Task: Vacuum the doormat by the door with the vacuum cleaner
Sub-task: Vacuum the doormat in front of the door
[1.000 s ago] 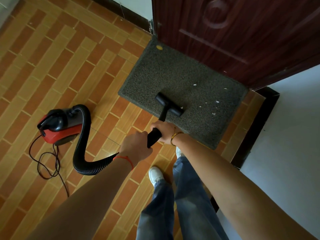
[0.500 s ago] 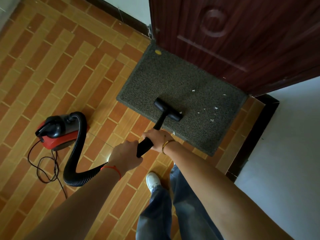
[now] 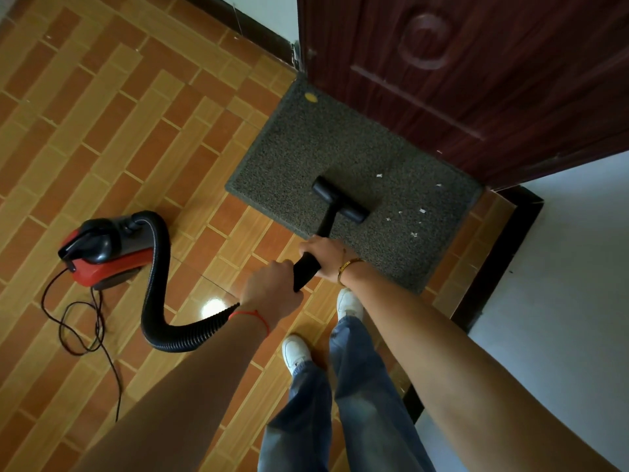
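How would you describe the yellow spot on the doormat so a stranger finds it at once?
Start at the dark red door. The grey doormat lies at its foot. The yellow spot sits near the mat's far left corner, round and alone, unlike the white scraps scattered on the right.

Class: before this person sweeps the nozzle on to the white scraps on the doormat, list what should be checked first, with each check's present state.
1. Both hands grip the wand: left hand, right hand - ok.
2. Nozzle sits on the doormat - ok.
3. White scraps lie right of the nozzle, uncollected - not ok.
4. Hose loops freely, no kink - ok.
5. Cord clear of the feet - ok.
6. Vacuum cleaner running - cannot tell.
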Demonstrator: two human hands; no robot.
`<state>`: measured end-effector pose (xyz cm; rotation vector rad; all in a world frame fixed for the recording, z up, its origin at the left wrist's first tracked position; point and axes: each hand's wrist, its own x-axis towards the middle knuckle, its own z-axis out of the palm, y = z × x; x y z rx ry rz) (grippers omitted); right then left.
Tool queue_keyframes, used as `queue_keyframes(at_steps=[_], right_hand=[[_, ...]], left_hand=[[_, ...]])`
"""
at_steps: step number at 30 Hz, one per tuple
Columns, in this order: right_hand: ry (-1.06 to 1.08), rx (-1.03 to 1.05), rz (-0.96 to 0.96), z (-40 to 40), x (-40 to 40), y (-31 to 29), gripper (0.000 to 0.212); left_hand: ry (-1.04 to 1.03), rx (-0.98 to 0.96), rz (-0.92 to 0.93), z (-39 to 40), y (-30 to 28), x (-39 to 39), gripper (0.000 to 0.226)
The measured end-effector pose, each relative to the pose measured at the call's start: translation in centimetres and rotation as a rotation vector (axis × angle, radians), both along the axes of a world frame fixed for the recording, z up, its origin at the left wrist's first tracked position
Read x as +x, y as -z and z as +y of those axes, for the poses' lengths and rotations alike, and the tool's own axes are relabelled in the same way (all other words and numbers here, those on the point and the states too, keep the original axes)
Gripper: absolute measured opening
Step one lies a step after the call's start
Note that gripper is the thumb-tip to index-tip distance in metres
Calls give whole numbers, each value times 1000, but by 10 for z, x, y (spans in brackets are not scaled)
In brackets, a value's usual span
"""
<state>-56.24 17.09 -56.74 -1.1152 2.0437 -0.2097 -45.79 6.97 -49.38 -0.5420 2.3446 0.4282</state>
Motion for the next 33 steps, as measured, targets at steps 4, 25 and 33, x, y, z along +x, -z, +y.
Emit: queue_keyframes(at_steps=[4,25,33], right_hand=[[8,-6,7,3,-10,8,12],[13,1,43,37,-163,24,11],[38,0,48,53,-213,30,18]], left_hand=[[1,-8,15,3,6,-11,19],[-13,44,53,34,27,-160,13],[13,49,91,49,35,-209,23]])
